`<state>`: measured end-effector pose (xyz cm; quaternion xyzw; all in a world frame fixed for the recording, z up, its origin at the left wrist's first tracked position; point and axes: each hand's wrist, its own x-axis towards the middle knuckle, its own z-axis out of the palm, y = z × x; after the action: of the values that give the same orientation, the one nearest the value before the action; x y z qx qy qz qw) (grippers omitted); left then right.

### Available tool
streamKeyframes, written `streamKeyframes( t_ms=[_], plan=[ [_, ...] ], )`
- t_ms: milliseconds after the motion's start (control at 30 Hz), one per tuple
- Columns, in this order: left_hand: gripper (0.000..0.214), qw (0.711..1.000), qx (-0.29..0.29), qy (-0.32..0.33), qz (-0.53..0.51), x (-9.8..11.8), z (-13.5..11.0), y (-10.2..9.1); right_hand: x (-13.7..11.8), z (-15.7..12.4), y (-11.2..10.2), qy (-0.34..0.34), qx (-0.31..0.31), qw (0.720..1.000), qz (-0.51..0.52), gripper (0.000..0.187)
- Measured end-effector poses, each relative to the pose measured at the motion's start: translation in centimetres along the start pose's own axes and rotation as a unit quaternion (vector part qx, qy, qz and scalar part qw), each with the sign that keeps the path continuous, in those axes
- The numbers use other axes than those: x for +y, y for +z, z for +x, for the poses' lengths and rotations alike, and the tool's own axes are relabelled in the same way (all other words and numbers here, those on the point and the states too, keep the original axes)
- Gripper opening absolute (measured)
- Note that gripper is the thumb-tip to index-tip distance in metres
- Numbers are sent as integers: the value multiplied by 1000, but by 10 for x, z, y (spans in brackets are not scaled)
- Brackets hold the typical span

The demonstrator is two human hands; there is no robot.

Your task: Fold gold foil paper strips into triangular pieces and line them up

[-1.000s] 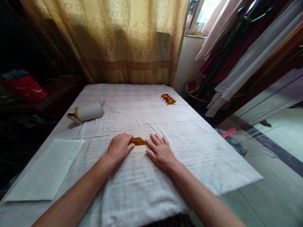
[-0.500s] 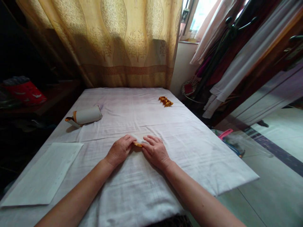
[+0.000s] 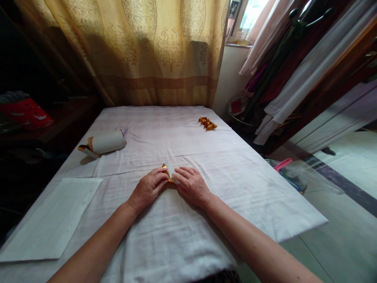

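In the head view, just below the middle of the frame, a small gold foil piece (image 3: 165, 170) is being pinched between the curled fingertips of the left hand (image 3: 148, 189) and the right hand (image 3: 192, 187), both being rested on the white-clothed tabletop (image 3: 235, 188). A pale paper roll (image 3: 106, 142) is being shown at centre left, a heap of gold folded pieces (image 3: 207, 123) above and right of centre, and a flat white sheet (image 3: 50, 218) at lower left.
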<state>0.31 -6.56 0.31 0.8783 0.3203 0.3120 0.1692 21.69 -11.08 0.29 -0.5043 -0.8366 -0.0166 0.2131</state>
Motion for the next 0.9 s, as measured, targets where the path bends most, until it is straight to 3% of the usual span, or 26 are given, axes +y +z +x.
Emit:
streamKeyframes(
  t_ms=[133,300,500,900],
  plan=[
    [21,999,-39,-3,-35,-9,-1,-6,9,0,1,-32,7,999,5,21],
    [25,997,-75,36,4,-18,2,-12,6,2,3,-93,27,995,23,17],
    [19,995,-74,28,55,-8,1,-9,-2,6,2,-114,-29,991,58,26],
    [9,999,-39,-8,28,0,-3,0,8,6,6,-21,-1,985,169,17]
  ],
)
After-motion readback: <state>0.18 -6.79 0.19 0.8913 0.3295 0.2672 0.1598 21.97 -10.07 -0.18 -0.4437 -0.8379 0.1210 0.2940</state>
